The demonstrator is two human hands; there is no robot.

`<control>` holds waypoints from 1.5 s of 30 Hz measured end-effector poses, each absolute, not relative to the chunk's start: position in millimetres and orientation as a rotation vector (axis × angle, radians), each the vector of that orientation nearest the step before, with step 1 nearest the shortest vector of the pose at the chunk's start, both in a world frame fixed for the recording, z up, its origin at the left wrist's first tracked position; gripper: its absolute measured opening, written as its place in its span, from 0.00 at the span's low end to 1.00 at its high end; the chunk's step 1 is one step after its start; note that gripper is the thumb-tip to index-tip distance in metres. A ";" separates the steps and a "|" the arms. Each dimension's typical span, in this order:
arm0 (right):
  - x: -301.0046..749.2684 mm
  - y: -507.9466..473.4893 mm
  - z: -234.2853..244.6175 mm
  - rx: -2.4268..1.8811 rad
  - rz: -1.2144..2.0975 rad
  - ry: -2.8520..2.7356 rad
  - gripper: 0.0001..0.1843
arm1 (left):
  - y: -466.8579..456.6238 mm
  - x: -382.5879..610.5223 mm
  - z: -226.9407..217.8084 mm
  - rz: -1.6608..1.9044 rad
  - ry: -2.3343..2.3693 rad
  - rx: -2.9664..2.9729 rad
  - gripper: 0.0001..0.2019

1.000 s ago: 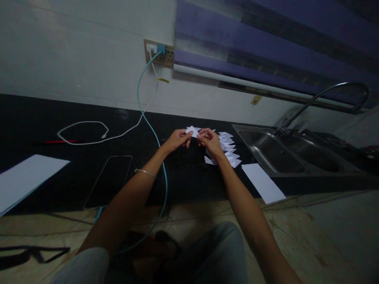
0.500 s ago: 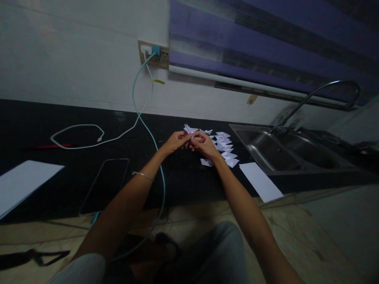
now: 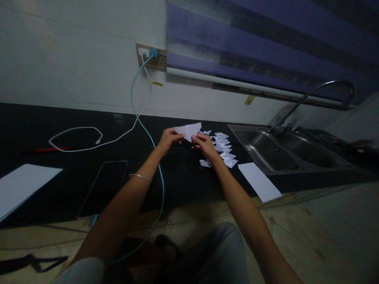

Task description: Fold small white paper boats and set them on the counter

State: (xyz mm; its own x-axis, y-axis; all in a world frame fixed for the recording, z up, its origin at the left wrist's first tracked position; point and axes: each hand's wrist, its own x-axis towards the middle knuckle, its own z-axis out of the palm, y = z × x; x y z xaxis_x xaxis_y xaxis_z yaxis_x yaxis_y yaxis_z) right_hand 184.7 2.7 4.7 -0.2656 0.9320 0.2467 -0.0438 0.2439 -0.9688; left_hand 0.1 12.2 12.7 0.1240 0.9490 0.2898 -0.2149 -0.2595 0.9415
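Observation:
A white folded paper piece, roughly triangular, is held above the black countertop between both hands. My left hand pinches its left end and my right hand pinches its lower right edge. Just right of my right hand lies a pile of several small folded white paper pieces on the counter. A thin bangle circles my left wrist.
A steel sink with a curved tap lies at the right. A white paper strip overhangs the counter edge. A dark phone, white cable, teal cable, red pen and white sheet lie left.
The paper piece has been opened out from a small bunched shape into a wider flat triangle, and my hands have moved slightly apart.

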 end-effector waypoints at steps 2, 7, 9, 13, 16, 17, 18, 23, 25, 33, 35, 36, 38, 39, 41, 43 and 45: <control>186.1 3.9 4.5 -0.894 1.123 -1.528 0.16 | 10.8 -1.0 13.9 1.358 0.812 1.325 0.14; 189.4 8.3 3.9 -0.910 0.915 -1.475 0.15 | 4.5 -0.3 17.1 1.309 0.806 1.435 0.10; 189.9 8.1 4.4 -0.902 0.924 -1.455 0.15 | 2.5 -0.3 17.8 1.270 0.772 1.468 0.09; 189.6 3.3 7.5 -0.868 1.046 -1.475 0.15 | 0.5 -3.0 17.9 1.060 0.617 1.417 0.12; 189.4 -1.5 11.5 -0.860 1.087 -1.519 0.13 | 0.1 -4.9 16.9 0.925 0.525 1.360 0.17; 189.5 -2.9 12.8 -0.859 1.091 -1.542 0.12 | 0.4 -5.0 16.2 0.905 0.524 1.359 0.18; 189.6 -4.2 13.9 -0.856 1.093 -1.569 0.11 | 0.8 -4.8 15.3 0.894 0.539 1.367 0.19; 189.4 -6.4 14.3 -0.853 1.085 -1.674 0.11 | 3.5 -2.4 10.8 0.907 0.664 1.480 0.17; 189.3 -5.8 13.3 -0.856 1.087 -1.668 0.12 | 3.2 -1.8 10.6 0.926 0.676 1.518 0.18; 186.1 -5.1 14.5 -0.797 1.186 -1.553 0.22 | 3.1 1.3 8.8 1.014 0.658 1.577 0.20; 184.0 -5.1 13.7 -0.800 1.204 -1.547 0.24 | 3.8 1.7 7.8 1.024 0.674 1.560 0.19; 182.9 -5.1 13.0 -0.804 1.212 -1.543 0.24 | 3.9 1.8 7.8 1.031 0.681 1.555 0.19; 180.7 -5.4 11.6 -0.815 1.228 -1.546 0.24 | 3.0 2.0 8.8 1.049 0.690 1.567 0.18; 179.8 -5.8 11.1 -0.821 1.237 -1.558 0.24 | 2.2 2.1 9.9 1.054 0.691 1.585 0.17; 178.9 -6.8 10.9 -0.832 1.249 -1.595 0.22 | 0.1 2.5 12.4 1.055 0.688 1.630 0.15; 179.3 -7.7 11.5 -0.835 1.243 -1.617 0.19 | -1.3 3.1 14.1 1.046 0.681 1.652 0.13; 180.7 -7.5 12.1 -0.834 1.224 -1.619 0.16 | -1.2 3.4 14.3 1.042 0.669 1.631 0.12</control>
